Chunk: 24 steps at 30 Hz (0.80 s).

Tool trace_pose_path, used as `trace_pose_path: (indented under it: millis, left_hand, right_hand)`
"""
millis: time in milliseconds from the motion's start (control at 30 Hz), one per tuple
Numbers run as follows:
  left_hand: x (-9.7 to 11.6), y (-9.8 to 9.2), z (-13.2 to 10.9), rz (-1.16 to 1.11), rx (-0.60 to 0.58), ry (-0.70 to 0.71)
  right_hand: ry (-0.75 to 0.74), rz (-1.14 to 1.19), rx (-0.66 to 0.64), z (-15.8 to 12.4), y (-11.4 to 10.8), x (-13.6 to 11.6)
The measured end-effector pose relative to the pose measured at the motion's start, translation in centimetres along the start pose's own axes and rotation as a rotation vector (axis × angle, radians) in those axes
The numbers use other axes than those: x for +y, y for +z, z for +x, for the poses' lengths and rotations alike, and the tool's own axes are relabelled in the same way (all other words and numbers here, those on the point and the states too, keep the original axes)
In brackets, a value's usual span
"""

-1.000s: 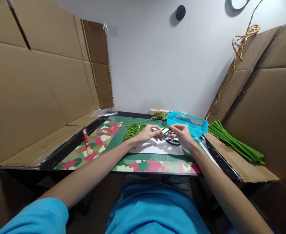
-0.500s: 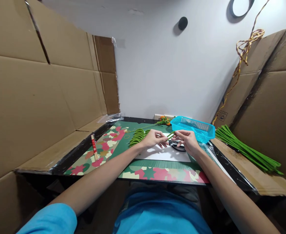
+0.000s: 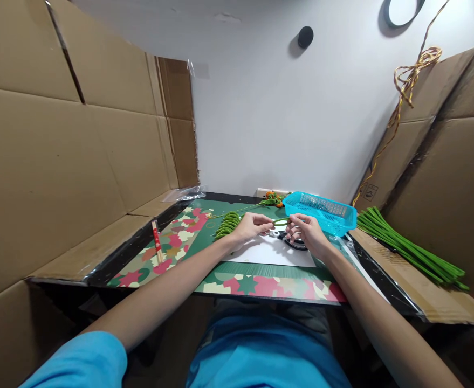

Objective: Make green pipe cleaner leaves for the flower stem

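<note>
Between my two hands is a green pipe cleaner point(image 3: 281, 221), bent into a narrow loop and lying nearly level. The fingertips of my left hand point(image 3: 254, 228) pinch its left end. My right hand point(image 3: 304, 230) pinches the right end between thumb and finger. Below them, a pair of black-handled scissors point(image 3: 295, 242) lies on a sheet of white paper point(image 3: 269, 255), partly hidden by my right hand. Several curved green pipe-cleaner pieces point(image 3: 227, 223) lie in a row just left of my left hand, which covers some of them.
A blue plastic basket point(image 3: 344, 220) stands behind my right hand. Orange pipe-cleaner flowers point(image 3: 274, 198) lie at the back. A bundle of green pipe cleaners point(image 3: 412, 247) rests on cardboard at the right. Chopsticks in a red wrapper point(image 3: 156, 241) lie left on the patterned mat point(image 3: 237, 285).
The looped pipe cleaner has turned from a slant to nearly level. My left hand has moved slightly left and up, and my right fingers have curled in more.
</note>
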<state>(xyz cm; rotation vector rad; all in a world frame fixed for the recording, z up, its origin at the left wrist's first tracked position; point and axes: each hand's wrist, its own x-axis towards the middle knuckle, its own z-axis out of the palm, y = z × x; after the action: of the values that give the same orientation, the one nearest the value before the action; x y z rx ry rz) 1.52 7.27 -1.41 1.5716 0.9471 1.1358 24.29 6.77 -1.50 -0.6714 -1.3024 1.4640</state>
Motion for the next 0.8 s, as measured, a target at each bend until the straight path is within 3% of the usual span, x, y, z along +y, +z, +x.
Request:
trace_pose_path:
  millis: [800]
  left_hand:
    - [1.6,0.3,-0.4,-0.125,0.080,-0.085]
  right_hand:
    - [0.003,-0.057,-0.038,-0.4,-0.7,-0.2]
